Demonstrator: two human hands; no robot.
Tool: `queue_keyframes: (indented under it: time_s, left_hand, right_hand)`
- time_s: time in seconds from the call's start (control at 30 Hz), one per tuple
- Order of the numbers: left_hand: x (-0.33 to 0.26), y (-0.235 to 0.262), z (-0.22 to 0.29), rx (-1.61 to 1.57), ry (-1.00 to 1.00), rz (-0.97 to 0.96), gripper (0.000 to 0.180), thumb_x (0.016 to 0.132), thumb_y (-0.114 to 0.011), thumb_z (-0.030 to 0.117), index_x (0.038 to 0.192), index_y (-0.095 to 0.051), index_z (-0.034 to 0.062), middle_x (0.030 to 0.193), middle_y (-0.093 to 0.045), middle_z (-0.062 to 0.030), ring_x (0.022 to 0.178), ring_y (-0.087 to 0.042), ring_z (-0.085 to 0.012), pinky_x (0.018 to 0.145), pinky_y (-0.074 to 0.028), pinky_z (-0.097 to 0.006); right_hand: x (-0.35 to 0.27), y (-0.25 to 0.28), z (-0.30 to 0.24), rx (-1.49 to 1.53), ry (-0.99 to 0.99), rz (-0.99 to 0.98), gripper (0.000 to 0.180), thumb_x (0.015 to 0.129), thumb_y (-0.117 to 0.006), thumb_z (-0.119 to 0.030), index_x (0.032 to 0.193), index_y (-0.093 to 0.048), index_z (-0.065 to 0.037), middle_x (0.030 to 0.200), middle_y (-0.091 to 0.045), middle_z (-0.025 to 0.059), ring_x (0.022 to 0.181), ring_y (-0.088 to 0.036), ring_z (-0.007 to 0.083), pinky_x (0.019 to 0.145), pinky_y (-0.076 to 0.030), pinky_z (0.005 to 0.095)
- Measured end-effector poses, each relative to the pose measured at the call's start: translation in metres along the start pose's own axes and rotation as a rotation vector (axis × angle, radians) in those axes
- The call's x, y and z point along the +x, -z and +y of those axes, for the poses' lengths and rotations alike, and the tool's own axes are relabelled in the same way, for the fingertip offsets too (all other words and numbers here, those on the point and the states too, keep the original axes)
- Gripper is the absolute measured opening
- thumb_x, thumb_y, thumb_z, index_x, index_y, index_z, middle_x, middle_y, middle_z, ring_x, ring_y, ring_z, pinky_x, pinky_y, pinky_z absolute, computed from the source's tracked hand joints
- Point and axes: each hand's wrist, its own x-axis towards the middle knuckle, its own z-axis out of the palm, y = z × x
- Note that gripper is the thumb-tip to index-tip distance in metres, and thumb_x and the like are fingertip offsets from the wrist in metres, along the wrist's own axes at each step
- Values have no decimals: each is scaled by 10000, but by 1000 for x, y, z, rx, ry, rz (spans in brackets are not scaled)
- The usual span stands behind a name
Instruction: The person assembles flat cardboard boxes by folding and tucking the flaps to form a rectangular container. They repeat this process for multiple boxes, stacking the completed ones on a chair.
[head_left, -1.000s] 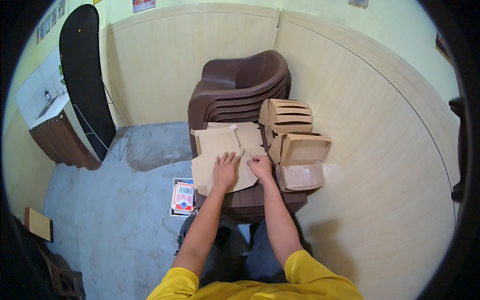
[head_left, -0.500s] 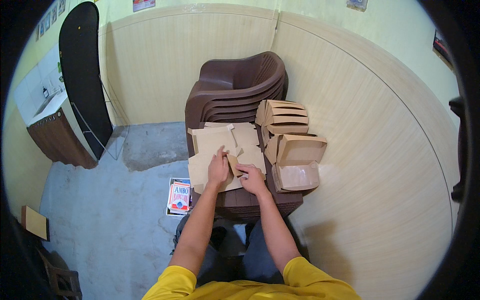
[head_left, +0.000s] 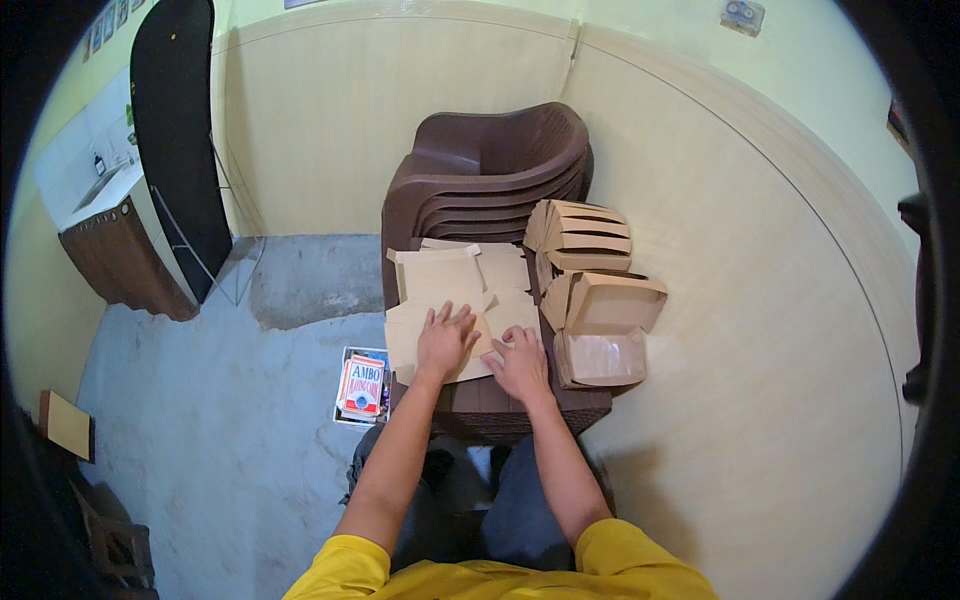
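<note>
Flat brown cardboard box blanks lie on the seat of the top chair in front of me. My left hand rests palm down on the near part of the cardboard, fingers spread. Beside it, my right hand touches the near right part, its fingers apart and bent a little. Between the hands a small folded flap lies down against the sheet. Neither hand grips anything that I can see.
Brown plastic chairs are stacked under the cardboard. To the right stand an open cardboard box and several nested ones, close to the panelled wall. A white crate with a card-deck box stands on the floor at left.
The small flap stood raised between my hands and now lies lower. My right hand has unbent its fingers and spread them on the cardboard; my left has flattened. The view has shifted slightly.
</note>
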Motion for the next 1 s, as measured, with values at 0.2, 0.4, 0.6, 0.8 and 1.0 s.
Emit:
queue_keyframes:
  time_s: [0.2, 0.4, 0.6, 0.8, 1.0]
  left_hand:
    - [0, -2, -1, 62, -7, -15, 495, 1061, -584, 443, 1474, -649, 179, 1600, -571, -4, 1552, -418, -330, 1289, -281, -569]
    - [0, -2, -2, 79, -19, -69, 499, 1074, -553, 421, 1512, -619, 192, 1630, -538, 4, 1552, -414, -333, 1294, -279, -558]
    - [3, -2, -8, 102, -57, -84, 503, 1083, -522, 393, 1543, -592, 200, 1636, -530, 3, 1554, -409, -337, 1296, -279, -545]
    - [-1, -2, -9, 76, -56, -114, 509, 1061, -528, 328, 1549, -584, 198, 1663, -495, -5, 1570, -380, -338, 1305, -264, -541]
    - [-7, 8, 8, 93, 43, -113, 555, 1027, -576, 298, 1569, -551, 179, 1678, -471, -26, 1584, -349, -347, 1303, -252, -569]
  right_hand:
    - [-21, -3, -22, -137, 17, 21, 740, 982, -637, -618, 1437, -632, -34, 1426, -581, 118, 1364, -495, 315, 1096, -394, 474]
    - [-4, -15, -19, -206, -24, 13, 759, 1012, -533, -681, 1436, -651, -63, 1501, -533, 158, 1430, -421, 383, 1142, -340, 549]
    - [28, -15, -17, -141, -109, -53, 750, 1067, -427, -664, 1465, -644, -66, 1554, -462, 194, 1479, -357, 415, 1200, -279, 573]
    - [67, -20, -27, -182, -141, -186, 737, 1075, -419, -641, 1477, -635, -62, 1569, -448, 193, 1487, -349, 408, 1205, -281, 581]
    - [28, -8, -29, -152, -107, -10, 540, 1049, -571, -473, 1395, -681, -74, 1445, -536, 146, 1396, -426, 340, 1159, -317, 561]
